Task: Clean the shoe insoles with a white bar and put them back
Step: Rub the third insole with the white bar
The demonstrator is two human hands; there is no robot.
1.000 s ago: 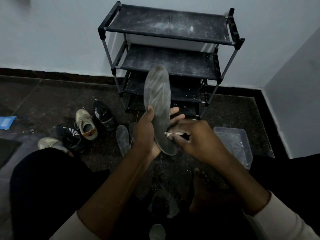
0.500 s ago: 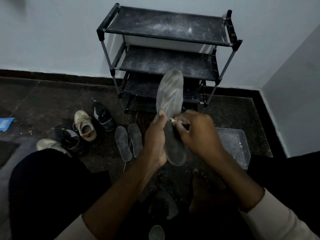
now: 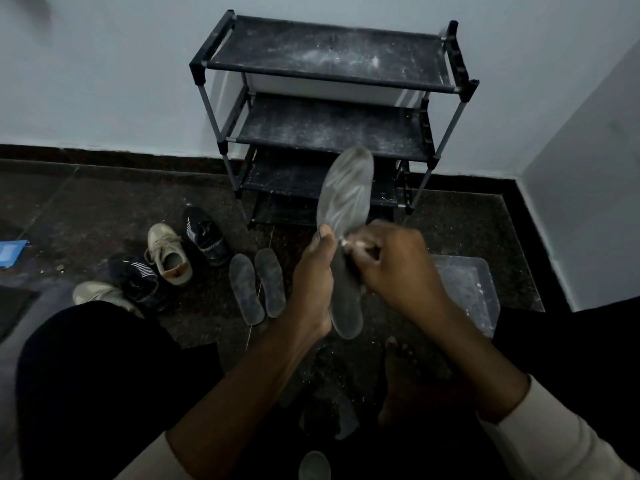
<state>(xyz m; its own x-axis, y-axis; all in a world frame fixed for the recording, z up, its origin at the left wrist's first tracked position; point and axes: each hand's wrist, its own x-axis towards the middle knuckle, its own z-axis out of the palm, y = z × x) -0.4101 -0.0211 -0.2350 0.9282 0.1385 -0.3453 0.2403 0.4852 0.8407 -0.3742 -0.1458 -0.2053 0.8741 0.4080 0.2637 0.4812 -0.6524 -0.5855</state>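
Head: left hand grips insole edge; right hand pinches bar.

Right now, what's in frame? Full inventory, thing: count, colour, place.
tiered fabric shoe rack: 1, black with white dust, against the back wall
hand-held shoe insole: 1, grey with white streaks, upright between both hands
small white bar: 1, white, against the hand-held insole
loose flat insoles: 2, dark grey, side by side on the floor, left of the hands
lace-up sneakers: 4, two beige, two black with white stripes, floor at left
clear plastic tub: 1, transparent, floor at right
flat blue item: 1, blue, left edge
left hand: grips the insole
right hand: pinches the bar
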